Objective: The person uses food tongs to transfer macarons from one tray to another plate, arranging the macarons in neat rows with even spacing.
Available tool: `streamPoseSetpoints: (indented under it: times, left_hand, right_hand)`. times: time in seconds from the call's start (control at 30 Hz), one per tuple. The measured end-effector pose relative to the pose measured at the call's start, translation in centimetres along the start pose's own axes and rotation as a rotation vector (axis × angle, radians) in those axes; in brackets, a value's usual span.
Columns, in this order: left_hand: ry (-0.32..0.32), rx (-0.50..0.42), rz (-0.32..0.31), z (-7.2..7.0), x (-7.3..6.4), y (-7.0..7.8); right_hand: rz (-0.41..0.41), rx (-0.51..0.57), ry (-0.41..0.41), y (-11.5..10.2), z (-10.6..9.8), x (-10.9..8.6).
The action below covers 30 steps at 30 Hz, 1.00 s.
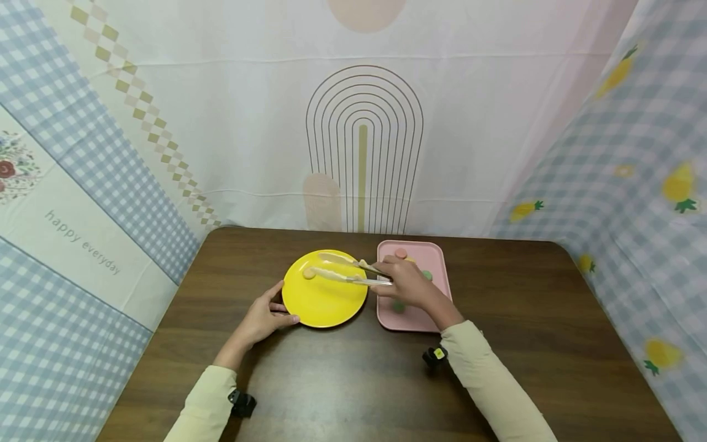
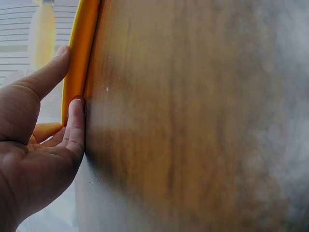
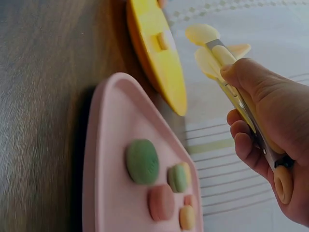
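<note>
One macaron [image 1: 309, 274] already on plate [image 1: 326, 307], just off open tong [image 1: 353, 273] tips, apparently released; about five left on tray [image 1: 436, 252] beneath right hand [image 1: 405, 283]. Right fingers [image 3: 246, 145] curled round tong handles, arms apart. Left hand [image 1: 265, 319] steadying plate rim, thumb and fingers [image 2: 75, 125] pressed straight against edge.

The desk [image 1: 353, 380] is dark wood-grain, slightly glossy; the yellow plate [image 1: 323, 304] and pink tray [image 1: 414, 319] look smooth, matt plastic; the tongs [image 1: 353, 273] have metal arms.
</note>
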<state>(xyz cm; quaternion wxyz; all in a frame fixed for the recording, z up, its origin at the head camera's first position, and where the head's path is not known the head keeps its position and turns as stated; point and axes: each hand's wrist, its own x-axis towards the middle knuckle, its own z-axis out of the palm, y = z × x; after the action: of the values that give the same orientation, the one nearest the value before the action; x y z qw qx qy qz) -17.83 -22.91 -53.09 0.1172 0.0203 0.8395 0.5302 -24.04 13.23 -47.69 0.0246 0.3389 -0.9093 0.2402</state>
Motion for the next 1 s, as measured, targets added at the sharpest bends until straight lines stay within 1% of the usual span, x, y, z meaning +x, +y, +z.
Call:
streamPoseSetpoints:
  times: [0.13,0.2,0.4,0.5,0.67,0.73,0.9,1.0]
  left_hand:
    - [0.001,0.005,-0.002,0.0,0.0,0.0]
    - [0.003,0.004,-0.006,0.0,0.1,0.0]
    - [-0.003,0.013,-0.003,0.0,0.2,-0.1]
    - [-0.005,0.012,-0.001,0.0,0.2,-0.2]
    - [0.002,0.010,-0.005,-0.2,0.2,-0.3]
    - [0.001,0.009,-0.007,-0.2,0.2,-0.4]
    - [-0.012,0.012,0.007,-0.1,0.4,-0.5]
    - [-0.010,0.009,0.016,-0.2,0.4,-0.5]
  right_hand:
    - [-0.040,0.007,0.071,0.4,-1.2,-1.5]
    - [-0.042,0.010,0.087,0.4,-1.9,-2.4]
    - [-0.009,-0.058,0.123,0.3,-4.0,-5.8]
    - [-0.006,-0.099,0.134,0.3,-4.8,-7.6]
    - [0.017,-0.129,0.151,1.2,-5.6,-10.4]
    - [0.014,-0.139,0.166,1.7,-5.8,-11.5]
    - [-0.022,-0.161,0.213,2.8,-6.2,-13.9]
    - [-0.042,-0.173,0.224,3.1,-6.2,-15.0]
